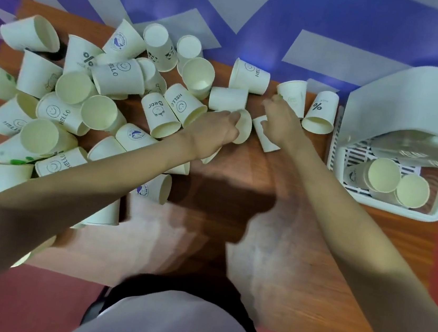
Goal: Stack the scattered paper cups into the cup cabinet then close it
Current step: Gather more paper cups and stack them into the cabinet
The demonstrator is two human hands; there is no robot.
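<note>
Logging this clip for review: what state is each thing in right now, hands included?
Cup cabinet: lid open, two cups inside.
Scattered cups: unstacked, mostly tipped over on the table.
Left hand: grips a cup lying on its side.
Right hand: over a small cup, grip unclear.

A wooden table (278, 256) with a reddish-brown grain occupies the centre of the view. Beyond its far edge lies a surface patterned in purple with pale grey angular shapes (341, 18). Red flooring (29, 305) shows at the near corners. A dark shadow (221, 207) falls across the tabletop; the lighting comes from above.
</note>
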